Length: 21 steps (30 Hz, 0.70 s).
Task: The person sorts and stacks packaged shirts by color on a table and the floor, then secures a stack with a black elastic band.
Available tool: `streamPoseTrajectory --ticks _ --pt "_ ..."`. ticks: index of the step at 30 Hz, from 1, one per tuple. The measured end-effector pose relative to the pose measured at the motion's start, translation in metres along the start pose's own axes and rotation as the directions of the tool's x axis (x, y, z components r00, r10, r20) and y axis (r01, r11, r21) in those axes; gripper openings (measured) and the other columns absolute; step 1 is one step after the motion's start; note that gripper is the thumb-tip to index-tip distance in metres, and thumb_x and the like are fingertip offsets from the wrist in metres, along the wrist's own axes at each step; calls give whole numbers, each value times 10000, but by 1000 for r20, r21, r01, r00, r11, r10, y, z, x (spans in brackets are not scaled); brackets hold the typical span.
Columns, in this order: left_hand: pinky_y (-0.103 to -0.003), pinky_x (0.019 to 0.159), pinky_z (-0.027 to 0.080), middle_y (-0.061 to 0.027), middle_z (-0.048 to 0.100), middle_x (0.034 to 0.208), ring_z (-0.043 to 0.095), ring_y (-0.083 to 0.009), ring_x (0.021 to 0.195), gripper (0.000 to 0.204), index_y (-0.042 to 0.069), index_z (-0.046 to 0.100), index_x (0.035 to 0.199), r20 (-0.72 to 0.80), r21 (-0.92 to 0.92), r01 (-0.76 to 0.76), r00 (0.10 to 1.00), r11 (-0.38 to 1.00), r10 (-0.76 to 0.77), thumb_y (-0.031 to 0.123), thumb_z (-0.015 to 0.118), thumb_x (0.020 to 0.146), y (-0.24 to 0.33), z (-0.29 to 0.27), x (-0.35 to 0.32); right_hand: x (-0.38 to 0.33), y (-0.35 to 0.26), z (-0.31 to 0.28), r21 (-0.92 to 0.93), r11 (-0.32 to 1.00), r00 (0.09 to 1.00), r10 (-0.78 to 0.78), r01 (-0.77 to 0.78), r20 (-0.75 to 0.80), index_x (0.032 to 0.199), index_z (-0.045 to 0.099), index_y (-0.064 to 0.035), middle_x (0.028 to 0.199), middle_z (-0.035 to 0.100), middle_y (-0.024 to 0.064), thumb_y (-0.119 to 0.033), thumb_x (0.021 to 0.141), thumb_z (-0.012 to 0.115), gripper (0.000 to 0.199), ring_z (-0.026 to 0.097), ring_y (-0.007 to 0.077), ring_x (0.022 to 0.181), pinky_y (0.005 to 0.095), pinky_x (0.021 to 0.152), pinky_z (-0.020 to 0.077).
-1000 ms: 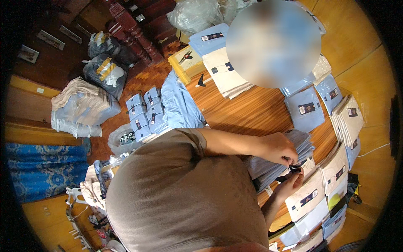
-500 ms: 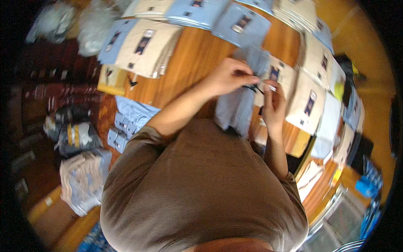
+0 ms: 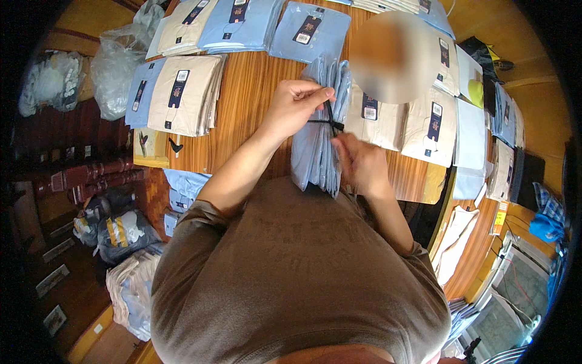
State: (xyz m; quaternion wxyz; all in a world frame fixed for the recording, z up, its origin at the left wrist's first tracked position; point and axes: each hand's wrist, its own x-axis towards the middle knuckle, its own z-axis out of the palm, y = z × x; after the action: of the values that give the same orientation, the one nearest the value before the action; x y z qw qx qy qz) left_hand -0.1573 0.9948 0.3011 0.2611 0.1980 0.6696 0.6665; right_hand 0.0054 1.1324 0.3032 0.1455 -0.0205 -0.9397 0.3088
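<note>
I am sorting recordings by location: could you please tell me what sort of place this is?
Probably a garment-packing workspace: stacks of tagged, folded clothes on a wooden table, and a plastic-wrapped blue bundle with a black strap across it.

In my head view, the left hand (image 3: 294, 106) pinches one end of a black strap (image 3: 318, 121) around a plastic-wrapped blue bundle (image 3: 308, 161). I see the right hand (image 3: 367, 164) beside its lower end, grip unclear, and a beige garment stack (image 3: 174, 91) leftward on the wooden counter (image 3: 242, 97).

The right hand (image 3: 365, 165) is blurred, its hold unclear.
</note>
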Motion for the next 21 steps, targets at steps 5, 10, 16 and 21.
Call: streamPoseTrajectory --ticks 5,10,16,21 --pt "-319 524 426 -66 599 687 569 -181 559 160 33 737 787 -82 484 -331 904 810 419 145 775 895 -3 16 -4 -28 -1 -5 51 993 991 -111 108 68 943 634 -56 646 629 148 -104 930 720 99 655 309 556 394 478 486" --pt "-355 593 494 -68 616 791 636 -262 714 163 44 692 815 123 783 -448 792 432 599 177 757 883 -3 19 -5 -27 8 -18 32 987 980 -162 160 111 946 653 -63 700 654 146 -146 940 697 94 673 305 597 405 529 530" --pt "-313 892 518 -155 582 1334 608 -237 1119 608 75 480 1506 65 465 -444 880 766 471 97 702 941 -11 1 -39 -30 44 -8 543 769 935 342 -337 96 1105 635 -47 790 643 55 -180 1033 602 155 610 139 627 276 584 504" --pt "-424 991 507 -198 558 1366 573 -338 1210 610 29 485 1477 -50 260 -223 968 939 244 175 729 937 -34 -12 -92 -10 34 16 623 752 968 250 -215 32 1199 594 -46 856 581 -8 -105 996 671 226 527 41 713 209 616 460"
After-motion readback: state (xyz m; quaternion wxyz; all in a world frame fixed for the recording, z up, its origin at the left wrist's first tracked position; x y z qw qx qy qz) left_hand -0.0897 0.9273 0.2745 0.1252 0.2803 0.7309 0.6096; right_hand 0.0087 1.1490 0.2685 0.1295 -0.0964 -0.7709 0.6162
